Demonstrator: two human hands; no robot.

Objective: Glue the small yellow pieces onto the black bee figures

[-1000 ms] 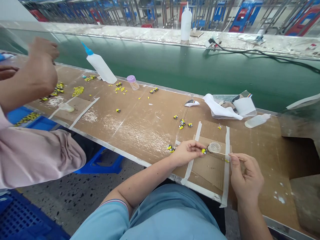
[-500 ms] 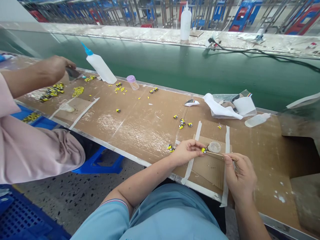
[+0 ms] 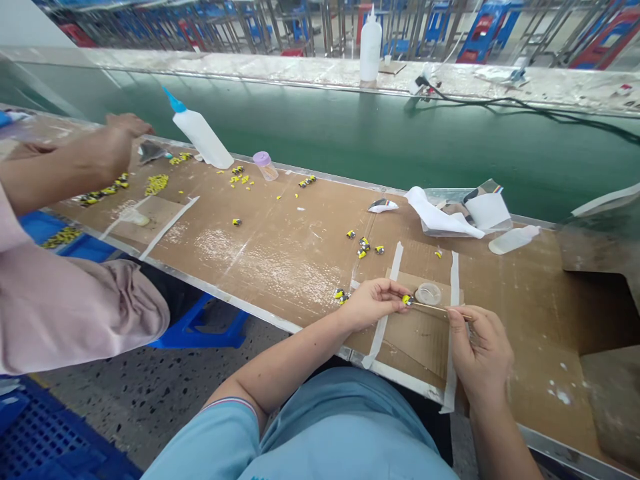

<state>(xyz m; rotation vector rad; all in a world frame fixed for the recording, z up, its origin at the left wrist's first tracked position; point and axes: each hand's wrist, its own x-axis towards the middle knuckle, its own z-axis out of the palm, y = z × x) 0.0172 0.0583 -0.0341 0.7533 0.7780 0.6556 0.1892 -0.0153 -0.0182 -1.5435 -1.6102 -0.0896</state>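
My left hand (image 3: pixel 373 305) pinches a small yellow-and-black component (image 3: pixel 407 300) between thumb and fingertips. My right hand (image 3: pixel 480 350) holds a thin wooden stick (image 3: pixel 437 308), and its tip reaches the component. Both hands are above a taped cardboard pad (image 3: pixel 417 340). A small round clear dish (image 3: pixel 429 293) with pale contents sits on the pad, just beyond the component. A few similar components (image 3: pixel 343 297) lie beside my left fingers. At the far left, a co-worker's hands (image 3: pixel 120 133) in a pink sleeve work over heaps of yellow parts.
The long brown-topped bench (image 3: pixel 280 267) carries a blue-nozzled glue bottle (image 3: pixel 200 133), a purple-lidded jar (image 3: pixel 265 165), scattered parts and white wrappers in a clear tray (image 3: pixel 450 213). A green conveyor belt (image 3: pixel 350 120) runs behind it. Blue stools and crates stand below.
My right hand and the stick have shifted left, bringing the tip to the component. The co-worker's hand has moved from raised above the bench down to just over it.
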